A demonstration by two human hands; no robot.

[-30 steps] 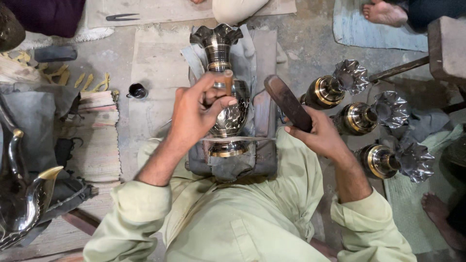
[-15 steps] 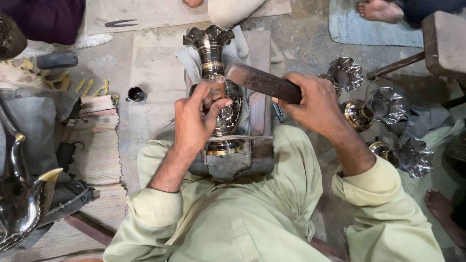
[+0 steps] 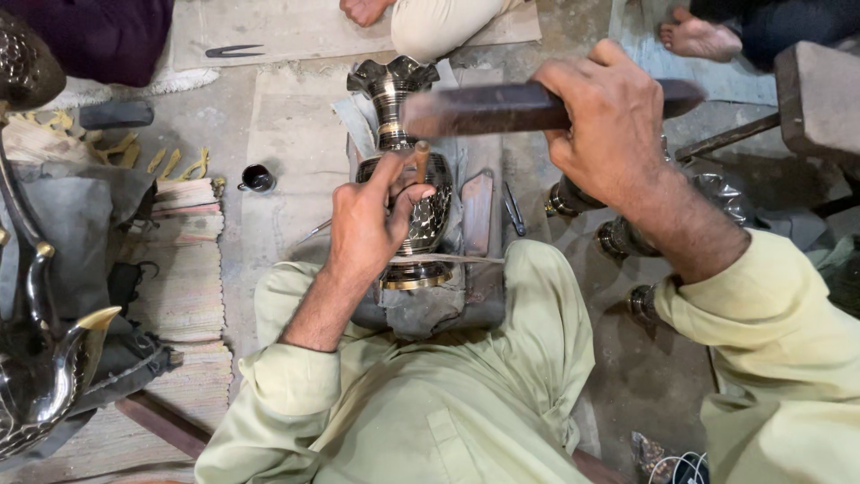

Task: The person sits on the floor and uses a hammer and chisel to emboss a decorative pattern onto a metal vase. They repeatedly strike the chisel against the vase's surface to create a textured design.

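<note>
Your left hand (image 3: pixel 372 220) pinches a small chisel (image 3: pixel 421 159) upright against the metal vase (image 3: pixel 408 152); your right hand (image 3: pixel 607 121), fist clamped, holds a dark mallet (image 3: pixel 488 109) above the vase.

My left hand (image 3: pixel 372 220) is in the middle of the frame, palm down, with the fingers curled and the thumb and first fingers pinched together around something thin. The left forearm comes up from the lower left, sleeve rolled at the elbow. My right hand (image 3: pixel 609 125) is raised in the upper right, closed in a firm fist, the wrist bent, the forearm running to the right edge.
</note>
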